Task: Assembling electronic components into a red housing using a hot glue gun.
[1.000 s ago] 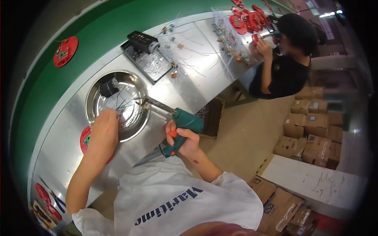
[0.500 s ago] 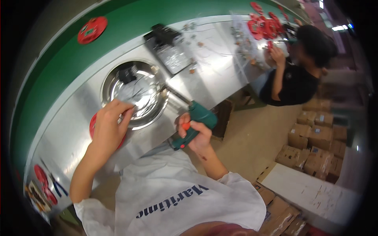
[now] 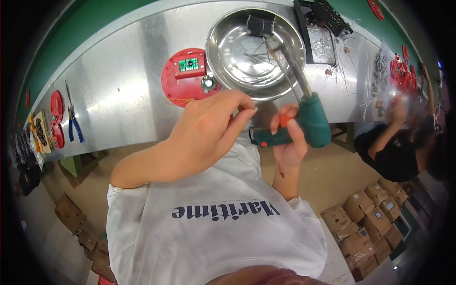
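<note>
My right hand (image 3: 290, 137) is wrapped round a green pistol-grip power tool (image 3: 317, 124), with a thumb by its orange trigger. The tool looks like a cordless screwdriver; its long metal shaft (image 3: 300, 78) points away from me across the rim of a steel basin (image 3: 219, 78). My left hand (image 3: 211, 126) is bent at the wrist, thumb and forefinger pinched close to the tool's handle. Whatever those fingertips hold is too small to make out. Beyond the left hand lies a round red housing (image 3: 178, 78) with a green circuit board in a window, its near edge partly covered.
Thin dark strips and a black block (image 3: 259, 26) lie in the basin. A black tray (image 3: 320, 45) stands right of it, near loose wires. Blue-handled pliers (image 3: 72, 124) and red parts (image 3: 57, 116) lie left. A co-worker (image 3: 394, 147) sits at right; cardboard boxes (image 3: 365, 237) stand behind.
The view has turned, so the bench now lies across the top. My hands have come closer together, the left now beside the tool's handle. The tool's shaft has swung to point more straight ahead.
</note>
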The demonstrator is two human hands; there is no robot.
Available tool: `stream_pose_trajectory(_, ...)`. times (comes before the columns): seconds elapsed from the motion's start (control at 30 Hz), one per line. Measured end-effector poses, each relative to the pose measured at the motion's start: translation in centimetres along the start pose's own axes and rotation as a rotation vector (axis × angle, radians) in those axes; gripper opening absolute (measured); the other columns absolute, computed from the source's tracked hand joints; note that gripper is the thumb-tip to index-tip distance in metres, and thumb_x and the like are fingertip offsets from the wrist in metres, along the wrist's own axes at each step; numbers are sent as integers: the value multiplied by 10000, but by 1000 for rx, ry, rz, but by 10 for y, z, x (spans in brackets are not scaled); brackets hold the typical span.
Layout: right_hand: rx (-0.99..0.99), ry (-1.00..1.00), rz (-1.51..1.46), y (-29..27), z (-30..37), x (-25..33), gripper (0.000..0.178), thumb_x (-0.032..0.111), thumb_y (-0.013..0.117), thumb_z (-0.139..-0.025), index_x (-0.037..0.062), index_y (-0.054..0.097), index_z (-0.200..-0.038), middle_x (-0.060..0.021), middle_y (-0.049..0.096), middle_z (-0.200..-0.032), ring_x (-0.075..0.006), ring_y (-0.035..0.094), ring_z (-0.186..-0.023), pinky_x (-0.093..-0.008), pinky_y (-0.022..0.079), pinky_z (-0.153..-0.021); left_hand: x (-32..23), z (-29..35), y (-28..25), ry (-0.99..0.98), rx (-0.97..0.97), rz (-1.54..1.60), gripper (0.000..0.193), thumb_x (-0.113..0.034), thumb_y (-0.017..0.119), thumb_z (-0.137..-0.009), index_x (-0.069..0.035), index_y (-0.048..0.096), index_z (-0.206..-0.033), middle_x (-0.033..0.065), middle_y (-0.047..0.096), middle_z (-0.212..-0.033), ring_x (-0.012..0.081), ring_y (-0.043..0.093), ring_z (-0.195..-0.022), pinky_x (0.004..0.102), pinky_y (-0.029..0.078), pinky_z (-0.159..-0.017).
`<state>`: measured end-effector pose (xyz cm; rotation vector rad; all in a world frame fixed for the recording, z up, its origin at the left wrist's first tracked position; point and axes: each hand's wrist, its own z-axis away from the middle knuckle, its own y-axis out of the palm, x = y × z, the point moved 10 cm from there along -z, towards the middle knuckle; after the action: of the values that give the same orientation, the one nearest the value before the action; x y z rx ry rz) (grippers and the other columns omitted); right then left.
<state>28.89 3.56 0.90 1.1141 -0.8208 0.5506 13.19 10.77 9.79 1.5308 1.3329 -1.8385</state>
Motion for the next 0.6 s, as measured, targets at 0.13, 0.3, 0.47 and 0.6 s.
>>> stream_pose_trajectory(0.13,36,-71,160,32,-8,10,357,-67,611,-760,-7,511,-1097,-142,544,-1047,-229,588,-817,-308,465,-652,18,19,11,-70,-67,112,88,5,635,-851,5,603,-932,56,595,-687,88,551,-553,226,421,-496)
stream_pose_trajectory(0.3,57,-34,271,37,-9,-6,405,-133,618,-719,-3,523,-1090,-138,550,-1060,-233,599,-844,-297,469,-661,37,38,10,-128,-57,129,72,-10,642,-848,3,615,-913,68,619,-736,115,592,-587,243,457,-519)
stream_pose_trajectory(0.47,106,-1,307,48,-10,-17,404,-140,633,-705,-5,534,-1072,-139,560,-1045,-219,600,-825,-290,471,-657,49,51,5,-119,-111,141,73,-15,637,-846,-2,612,-912,74,621,-778,154,598,-597,266,468,-528)
stream_pose_trajectory(0.6,137,-52,430,58,-10,-18,396,-151,640,-697,-7,540,-1052,-135,573,-1015,-203,600,-808,-284,474,-659,53,57,3,-87,-109,148,73,-11,629,-845,-5,604,-914,78,611,-771,171,593,-595,276,464,-532)
